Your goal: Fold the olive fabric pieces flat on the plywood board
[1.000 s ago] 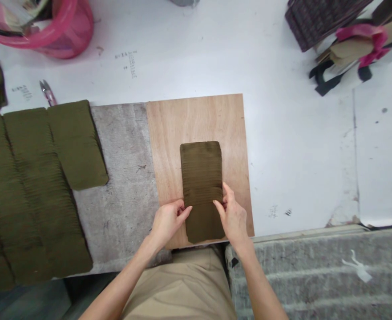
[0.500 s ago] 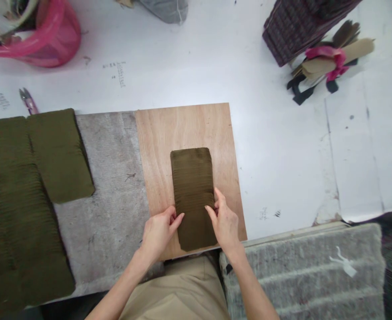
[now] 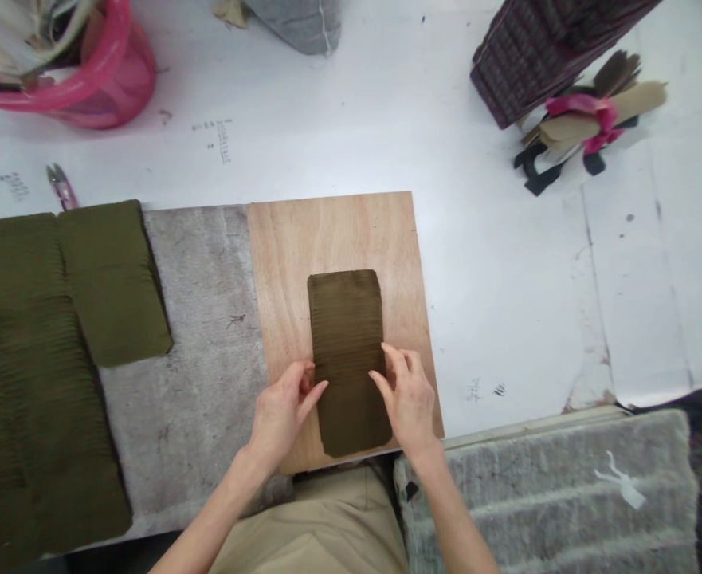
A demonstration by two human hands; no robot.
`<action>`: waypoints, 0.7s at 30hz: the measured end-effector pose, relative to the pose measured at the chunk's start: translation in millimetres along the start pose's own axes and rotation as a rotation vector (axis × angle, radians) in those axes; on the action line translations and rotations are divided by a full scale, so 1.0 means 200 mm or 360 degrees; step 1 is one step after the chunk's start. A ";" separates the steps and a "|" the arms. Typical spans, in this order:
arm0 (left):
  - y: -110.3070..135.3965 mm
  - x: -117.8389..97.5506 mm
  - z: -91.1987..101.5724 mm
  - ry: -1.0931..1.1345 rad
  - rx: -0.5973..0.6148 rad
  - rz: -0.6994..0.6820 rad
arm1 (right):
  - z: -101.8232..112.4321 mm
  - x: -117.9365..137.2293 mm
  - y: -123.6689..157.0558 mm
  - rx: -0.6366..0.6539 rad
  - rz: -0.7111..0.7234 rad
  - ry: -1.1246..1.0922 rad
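A fanned stack of olive-green fabric pieces (image 3: 347, 343) lies upright on a plywood board (image 3: 332, 239) in front of me. My left hand (image 3: 281, 410) pinches the stack's left edge, thumb and forefinger closed on the top piece. My right hand (image 3: 409, 395) rests at the right edge, its fingertips curled onto the same top piece. Both hands sit near the stack's lower half.
More olive fabric stacks (image 3: 40, 351) lie fanned on grey felt (image 3: 207, 319) at the left. Small snips (image 3: 60, 185) and a pink basket (image 3: 88, 72) are at the far left. A dark woven stack (image 3: 530, 56) and scrap bundle (image 3: 583, 119) sit far right. Grey felt pad (image 3: 554, 486) lies near right.
The view shifted slightly. My right hand's fingers have spread a little at the stack's right edge; the left hand keeps its pinch. The stack has not moved on the board.
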State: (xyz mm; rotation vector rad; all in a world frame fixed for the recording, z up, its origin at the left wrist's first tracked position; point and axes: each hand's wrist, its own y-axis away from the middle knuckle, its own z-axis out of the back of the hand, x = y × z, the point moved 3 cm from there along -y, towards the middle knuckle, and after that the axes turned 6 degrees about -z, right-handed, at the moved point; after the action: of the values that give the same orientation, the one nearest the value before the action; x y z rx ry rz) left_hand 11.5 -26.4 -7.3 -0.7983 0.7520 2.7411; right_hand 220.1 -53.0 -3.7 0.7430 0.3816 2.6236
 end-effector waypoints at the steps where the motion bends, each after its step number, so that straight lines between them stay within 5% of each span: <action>1: -0.02 -0.01 0.01 -0.0033 -0.0029 -0.0077 | 0.01 0.01 -0.01 0.0021 0.0031 -0.0001; 4: -0.07 -0.04 0.03 -0.0195 -0.0018 -0.0237 | 0.02 0.02 -0.06 0.0070 0.0088 -0.0008; 17: -0.16 -0.10 0.07 -0.0308 0.0170 -0.0279 | 0.03 0.05 -0.10 0.0225 0.0299 0.0081; 21: -0.16 -0.12 0.06 -0.0216 0.0234 -0.0390 | 0.00 0.02 -0.07 0.0209 0.0119 0.0005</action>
State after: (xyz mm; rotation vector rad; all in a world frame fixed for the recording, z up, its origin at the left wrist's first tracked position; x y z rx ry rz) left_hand 36.5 6.9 1.9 -0.6212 0.7623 2.4617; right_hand 221.5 -39.5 -6.2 0.8093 0.5410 2.6901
